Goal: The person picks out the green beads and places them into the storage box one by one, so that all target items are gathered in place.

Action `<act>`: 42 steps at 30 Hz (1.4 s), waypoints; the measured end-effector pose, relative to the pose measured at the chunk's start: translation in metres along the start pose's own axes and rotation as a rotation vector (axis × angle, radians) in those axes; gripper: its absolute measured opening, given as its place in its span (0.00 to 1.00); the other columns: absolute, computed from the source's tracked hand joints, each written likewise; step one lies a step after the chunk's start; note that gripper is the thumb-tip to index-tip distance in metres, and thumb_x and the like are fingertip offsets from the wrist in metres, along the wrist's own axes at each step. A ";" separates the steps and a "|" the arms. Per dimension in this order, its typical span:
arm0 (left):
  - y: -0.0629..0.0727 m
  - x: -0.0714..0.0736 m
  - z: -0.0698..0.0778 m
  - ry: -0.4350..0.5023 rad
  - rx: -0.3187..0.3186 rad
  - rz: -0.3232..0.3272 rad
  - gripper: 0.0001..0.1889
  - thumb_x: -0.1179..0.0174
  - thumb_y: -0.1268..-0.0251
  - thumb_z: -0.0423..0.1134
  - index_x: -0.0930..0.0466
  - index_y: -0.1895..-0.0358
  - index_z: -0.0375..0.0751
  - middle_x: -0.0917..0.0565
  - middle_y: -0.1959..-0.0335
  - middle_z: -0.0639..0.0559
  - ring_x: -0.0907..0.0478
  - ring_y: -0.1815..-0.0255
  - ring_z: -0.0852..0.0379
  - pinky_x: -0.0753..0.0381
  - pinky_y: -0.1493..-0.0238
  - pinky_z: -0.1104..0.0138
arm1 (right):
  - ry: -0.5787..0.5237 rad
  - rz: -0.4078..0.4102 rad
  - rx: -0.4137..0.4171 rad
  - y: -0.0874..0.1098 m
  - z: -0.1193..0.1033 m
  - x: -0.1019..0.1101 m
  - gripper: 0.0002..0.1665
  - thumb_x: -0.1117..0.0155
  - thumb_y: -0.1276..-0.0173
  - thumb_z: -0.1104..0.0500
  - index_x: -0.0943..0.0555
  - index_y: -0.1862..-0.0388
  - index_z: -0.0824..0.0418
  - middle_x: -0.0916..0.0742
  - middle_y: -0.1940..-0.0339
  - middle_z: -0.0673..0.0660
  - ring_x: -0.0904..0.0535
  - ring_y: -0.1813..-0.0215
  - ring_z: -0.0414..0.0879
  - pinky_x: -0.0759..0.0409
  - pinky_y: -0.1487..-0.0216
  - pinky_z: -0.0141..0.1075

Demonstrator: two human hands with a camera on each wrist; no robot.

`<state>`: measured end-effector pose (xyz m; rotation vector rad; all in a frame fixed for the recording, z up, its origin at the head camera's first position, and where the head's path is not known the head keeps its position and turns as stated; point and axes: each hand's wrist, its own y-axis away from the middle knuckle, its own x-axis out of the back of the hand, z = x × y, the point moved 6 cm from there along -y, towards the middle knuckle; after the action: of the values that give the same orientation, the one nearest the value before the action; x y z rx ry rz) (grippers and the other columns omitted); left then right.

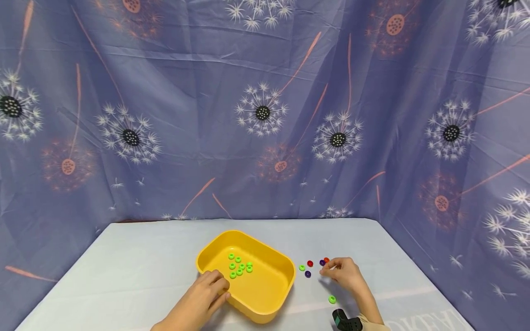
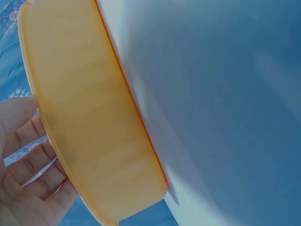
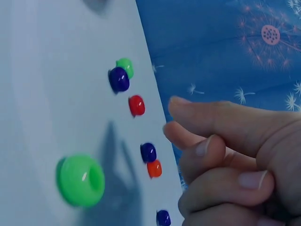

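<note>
Over the near left rim of a yellow box (image 1: 265, 317) my left hand (image 1: 203, 294) holds on. In the left wrist view its fingers go behind the rim and the thumb (image 2: 21, 110) lies at the edge. Several green beads (image 1: 232, 266) lie inside the box. My right hand (image 1: 341, 273) hovers over the table, fingers bent, with nothing visible between thumb and forefinger. Close to it are a purple bead (image 3: 148, 152) touching an orange bead (image 3: 154, 168), a red bead (image 3: 137, 105), another purple bead (image 1: 308, 274) and a green bead (image 1: 302, 267). One green bead (image 3: 81, 181) lies nearer me.
A further purple bead (image 3: 163, 218) shows at the bottom of the right wrist view. The white table (image 1: 157, 257) carries everything. Behind it and at both sides hangs a blue-purple curtain (image 1: 198, 138) with dandelion prints. A black band (image 1: 348, 321) circles my right wrist.
</note>
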<state>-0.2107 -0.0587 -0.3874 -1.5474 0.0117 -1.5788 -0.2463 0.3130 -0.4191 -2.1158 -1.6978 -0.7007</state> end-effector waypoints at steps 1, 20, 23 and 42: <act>0.000 0.000 0.000 -0.001 0.002 -0.001 0.03 0.35 0.34 0.38 0.20 0.62 0.51 0.28 0.62 0.66 0.33 0.62 0.67 0.26 0.63 0.70 | -0.003 -0.021 0.003 0.001 0.001 0.000 0.08 0.25 0.45 0.62 0.16 0.70 0.65 0.23 0.81 0.53 0.28 0.75 0.45 0.29 0.74 0.34; 0.002 0.001 -0.003 -0.003 -0.032 0.001 0.05 0.34 0.36 0.38 0.21 0.65 0.53 0.29 0.65 0.66 0.36 0.65 0.69 0.30 0.66 0.73 | -0.022 -0.264 0.080 0.008 0.029 -0.006 0.15 0.21 0.47 0.56 0.15 0.68 0.65 0.26 0.84 0.46 0.37 0.81 0.38 0.37 0.80 0.28; 0.003 -0.001 -0.002 0.008 -0.044 -0.002 0.06 0.33 0.37 0.38 0.22 0.66 0.53 0.30 0.66 0.67 0.37 0.66 0.70 0.31 0.67 0.74 | -0.048 -0.299 0.076 0.011 0.034 -0.007 0.14 0.22 0.46 0.57 0.16 0.69 0.65 0.27 0.85 0.45 0.39 0.83 0.37 0.40 0.81 0.28; 0.001 -0.001 0.000 0.002 -0.050 0.006 0.05 0.35 0.35 0.41 0.22 0.65 0.53 0.31 0.65 0.67 0.38 0.66 0.70 0.32 0.66 0.75 | -0.114 -0.391 0.108 0.016 0.036 0.001 0.20 0.21 0.52 0.64 0.21 0.66 0.75 0.32 0.88 0.44 0.45 0.86 0.34 0.45 0.84 0.26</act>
<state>-0.2105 -0.0589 -0.3890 -1.5835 0.0574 -1.5856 -0.2251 0.3301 -0.4473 -1.7987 -2.1910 -0.5828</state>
